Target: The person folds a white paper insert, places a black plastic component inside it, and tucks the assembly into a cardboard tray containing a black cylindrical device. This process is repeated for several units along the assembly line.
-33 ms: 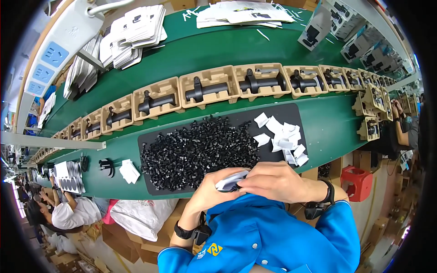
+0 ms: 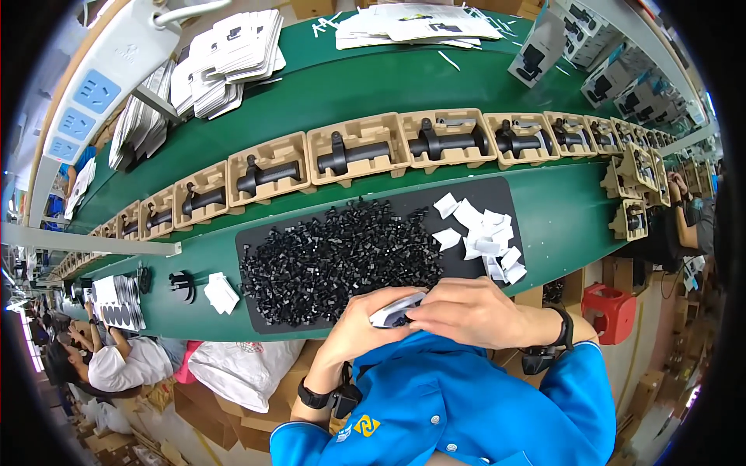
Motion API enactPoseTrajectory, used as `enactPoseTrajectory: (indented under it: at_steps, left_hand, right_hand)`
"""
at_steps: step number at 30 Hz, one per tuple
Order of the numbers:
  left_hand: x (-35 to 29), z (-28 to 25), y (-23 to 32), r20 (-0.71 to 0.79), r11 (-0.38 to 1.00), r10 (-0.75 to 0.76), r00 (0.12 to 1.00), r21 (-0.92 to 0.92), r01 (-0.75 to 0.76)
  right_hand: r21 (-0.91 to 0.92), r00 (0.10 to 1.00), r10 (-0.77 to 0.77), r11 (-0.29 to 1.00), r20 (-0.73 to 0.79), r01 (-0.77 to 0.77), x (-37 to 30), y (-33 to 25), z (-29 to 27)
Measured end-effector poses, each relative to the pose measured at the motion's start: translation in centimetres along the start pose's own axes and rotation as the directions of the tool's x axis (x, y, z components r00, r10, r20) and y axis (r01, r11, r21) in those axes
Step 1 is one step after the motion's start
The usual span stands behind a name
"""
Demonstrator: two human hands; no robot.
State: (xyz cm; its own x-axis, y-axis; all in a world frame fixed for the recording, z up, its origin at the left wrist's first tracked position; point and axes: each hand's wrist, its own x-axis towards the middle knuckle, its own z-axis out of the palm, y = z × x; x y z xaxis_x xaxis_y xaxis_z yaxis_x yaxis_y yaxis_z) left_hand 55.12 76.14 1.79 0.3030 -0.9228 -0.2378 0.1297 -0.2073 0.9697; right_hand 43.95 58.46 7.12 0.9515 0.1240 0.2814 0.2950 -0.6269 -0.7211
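In the head view, at the lower centre of the frame, we hold a white packet in our left hand, its fingers closed around it. Our right hand rests against the packet's right end; its fingertips are partly hidden, so we cannot tell whether they grip. Just above our hands, the dark mat bears a heap of black parts at mid-frame and loose white pieces right of centre. Tan trays curve across the frame above it.
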Motion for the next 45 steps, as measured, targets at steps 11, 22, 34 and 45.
enactPoseTrajectory:
  at_steps: [11, 22, 34, 45]
  left_hand:
    - [-0.6, 0.1, 0.1, 0.085, 0.990, 0.087, 0.993, -0.116, -0.076]
    - [-2.0, -0.4, -0.4, -0.315, 0.935, 0.355, 0.880, 0.101, -0.341]
    - [-1.6, 0.8, -0.3, -0.285, 0.828, -0.040, 0.958, -0.546, -0.128]
    - [-0.9, 1.0, 0.3, -0.260, 0.789, -0.164, 0.952, -0.614, -0.031]
  right_hand:
    - [-0.255, 0.806, 0.241, 0.960, 0.541, -0.117, 0.6, -2.7, 1.6]
    - [-0.229, 0.999, 0.041, 0.973, 0.013, -0.037, 0.8, -3.4, 0.4]
    - [-0.259, 0.986, -0.052, 0.966, -0.157, 0.010, -0.6, -0.4, 0.9]
    - [-0.713, 0.997, -0.076, 0.697, 0.032, 0.076, -1.5, -2.1, 1.5]
